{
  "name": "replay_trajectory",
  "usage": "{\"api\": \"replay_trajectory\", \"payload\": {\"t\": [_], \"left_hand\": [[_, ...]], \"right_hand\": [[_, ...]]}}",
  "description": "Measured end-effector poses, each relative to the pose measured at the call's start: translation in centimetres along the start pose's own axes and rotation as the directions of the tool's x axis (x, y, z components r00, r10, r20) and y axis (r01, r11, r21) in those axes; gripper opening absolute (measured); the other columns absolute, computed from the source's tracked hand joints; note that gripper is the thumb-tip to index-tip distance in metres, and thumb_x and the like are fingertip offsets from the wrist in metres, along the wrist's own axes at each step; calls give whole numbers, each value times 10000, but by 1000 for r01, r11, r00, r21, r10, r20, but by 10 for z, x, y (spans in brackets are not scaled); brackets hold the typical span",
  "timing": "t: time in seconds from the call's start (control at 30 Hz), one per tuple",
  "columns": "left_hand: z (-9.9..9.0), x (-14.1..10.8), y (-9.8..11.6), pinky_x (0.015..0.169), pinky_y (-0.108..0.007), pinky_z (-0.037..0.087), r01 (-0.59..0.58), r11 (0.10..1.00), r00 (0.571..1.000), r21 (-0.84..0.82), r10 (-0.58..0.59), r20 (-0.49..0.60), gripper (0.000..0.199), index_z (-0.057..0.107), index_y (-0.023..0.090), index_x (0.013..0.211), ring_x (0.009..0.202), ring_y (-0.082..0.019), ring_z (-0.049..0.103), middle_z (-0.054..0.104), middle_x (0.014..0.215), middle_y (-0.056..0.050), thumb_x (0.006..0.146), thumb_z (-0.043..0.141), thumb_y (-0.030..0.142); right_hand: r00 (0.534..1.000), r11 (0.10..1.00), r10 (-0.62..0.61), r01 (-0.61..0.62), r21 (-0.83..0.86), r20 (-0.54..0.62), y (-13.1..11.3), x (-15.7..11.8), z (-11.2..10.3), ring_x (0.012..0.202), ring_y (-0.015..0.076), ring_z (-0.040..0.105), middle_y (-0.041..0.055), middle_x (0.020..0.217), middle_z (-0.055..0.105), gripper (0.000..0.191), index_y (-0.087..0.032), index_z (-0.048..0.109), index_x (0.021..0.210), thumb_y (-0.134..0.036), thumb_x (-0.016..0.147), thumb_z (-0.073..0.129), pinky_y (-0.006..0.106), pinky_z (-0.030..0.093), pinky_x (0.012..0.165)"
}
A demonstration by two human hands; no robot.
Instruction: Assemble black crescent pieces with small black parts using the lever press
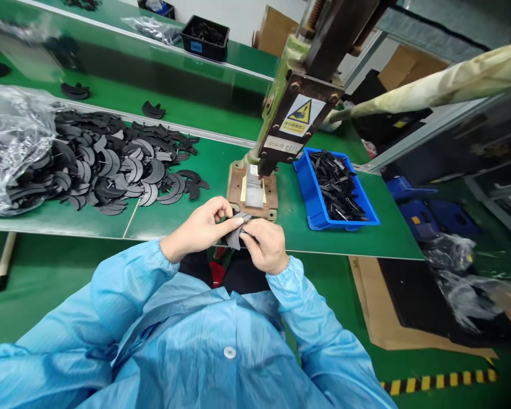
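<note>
Your left hand (201,226) and right hand (266,245) both have a closed pinch grip on a grey piece (234,238), just before the press (289,113). Piece seems mid-handling; many in the pile (111,165) look unworked.

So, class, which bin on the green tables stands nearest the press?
The blue bin, full of thin black parts, beside the press; the black bins sit farther back.

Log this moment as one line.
left hand: grips gray part | right hand: grips same part | press: beyond hands | blue bin: right of press
</note>
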State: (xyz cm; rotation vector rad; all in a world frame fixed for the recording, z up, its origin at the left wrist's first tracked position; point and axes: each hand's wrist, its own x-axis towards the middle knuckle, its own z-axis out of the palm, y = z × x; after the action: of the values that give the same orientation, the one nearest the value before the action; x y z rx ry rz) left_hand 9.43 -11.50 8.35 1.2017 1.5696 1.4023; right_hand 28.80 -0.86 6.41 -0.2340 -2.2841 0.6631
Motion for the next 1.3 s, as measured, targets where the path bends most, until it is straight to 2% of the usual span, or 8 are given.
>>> {"api": "replay_trajectory", "payload": {"t": [0.2,0.3,0.53,0.77,0.9,1.03,1.17,1.3], "left_hand": [[-4,2,5,504,-214,410,259,948,943,-187,-206,262,509,616,199,920,551,-91,524,590,702,35,913,780,681],[-23,26,2,482,-203,416,260,955,957,-140,-236,167,528,608,193,873,511,-89,546,610,645,29,876,828,673],[-69,175,-21,528,-212,489,437,899,890,-9,-434,-141,355,540,191,814,505,-89,578,637,626,-7,962,822,345],[-68,283,-12,809,-336,607,349,928,902,133,-294,-318,207,556,178,911,783,-168,717,715,877,-87,983,746,214],[-94,266,-22,1120,-443,515,282,865,929,415,-138,-344,198,665,160,998,1211,-316,696,748,1192,-183,884,805,240],[-119,200,-38,1241,-509,421,15,468,992,884,107,-73,355,730,142,1186,1389,-379,602,706,1374,-224,971,668,417],[-106,118,-56,1291,-561,381,-203,321,968,925,206,141,531,718,163,1333,1544,-416,495,659,1509,-212,1012,587,565],[-85,62,-78,1296,-678,336,-245,345,945,906,292,145,522,713,223,1381,1616,-470,404,636,1562,-194,981,636,550]], "right_hand": [[996,997,80,-79,5,-48,3,-7,-11,1017,203,772,69,1101,815,192,-267,733,1178,-258,1002,658,397,655,910],[973,982,186,-190,-16,-136,22,-19,-29,1107,220,763,87,1169,792,302,-272,697,1312,-264,1014,642,431,654,992],[856,909,351,-409,-84,-380,71,-58,-52,1006,244,760,108,1110,756,218,-249,711,1206,-300,1029,594,454,667,880],[863,904,307,-396,-160,-401,71,-61,-47,927,250,759,82,982,773,137,-271,735,1065,-253,1000,616,435,648,784],[865,905,315,-398,-153,-390,72,-61,-49,926,242,759,78,987,773,137,-268,727,1066,-239,1005,608,425,647,797],[871,912,317,-389,-133,-375,75,-61,-47,930,243,752,86,987,768,138,-255,724,1079,-236,1005,609,422,632,806],[874,915,309,-380,-133,-374,71,-59,-42,961,237,744,96,1010,763,150,-239,721,1096,-229,1010,599,419,627,833],[906,925,286,-346,-157,-313,59,-57,-49,863,173,725,57,978,762,137,-239,717,1088,-235,1006,608,342,625,758]]}}
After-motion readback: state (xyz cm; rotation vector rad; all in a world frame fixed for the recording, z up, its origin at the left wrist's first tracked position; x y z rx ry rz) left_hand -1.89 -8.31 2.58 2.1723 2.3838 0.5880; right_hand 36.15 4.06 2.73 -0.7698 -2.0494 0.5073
